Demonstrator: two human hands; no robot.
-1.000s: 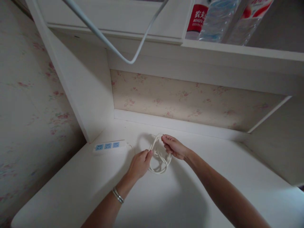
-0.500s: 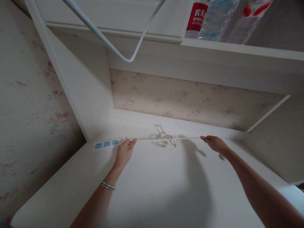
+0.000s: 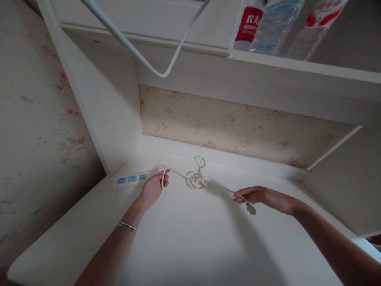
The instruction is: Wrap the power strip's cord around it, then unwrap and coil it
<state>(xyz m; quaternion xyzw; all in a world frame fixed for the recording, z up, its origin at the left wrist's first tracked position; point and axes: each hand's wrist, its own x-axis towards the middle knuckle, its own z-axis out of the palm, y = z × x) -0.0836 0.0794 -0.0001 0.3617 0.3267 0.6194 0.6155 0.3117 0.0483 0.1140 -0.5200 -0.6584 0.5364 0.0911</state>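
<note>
A white power strip (image 3: 131,178) with blue sockets lies at the left back of a white desk (image 3: 193,246). Its white cord (image 3: 196,180) runs right into a loose knot of loops on the desk. My left hand (image 3: 153,186), with a bracelet on the wrist, grips the cord just right of the strip. My right hand (image 3: 262,196) pinches the far end of the cord, low over the desk, to the right of the knot. The cord hangs slack between my hands.
A shelf (image 3: 297,69) above the desk carries water bottles (image 3: 274,24) with red labels. A thin white bar (image 3: 154,67) hangs from the upper left. Flowered wallpaper (image 3: 232,127) backs the alcove, and white side panels close it in left and right.
My hands pulled apart from the coil, drew the cord taut and tightened the loops into a knot. Now my right hand has come lower and leftward, and the cord has gone slack.
</note>
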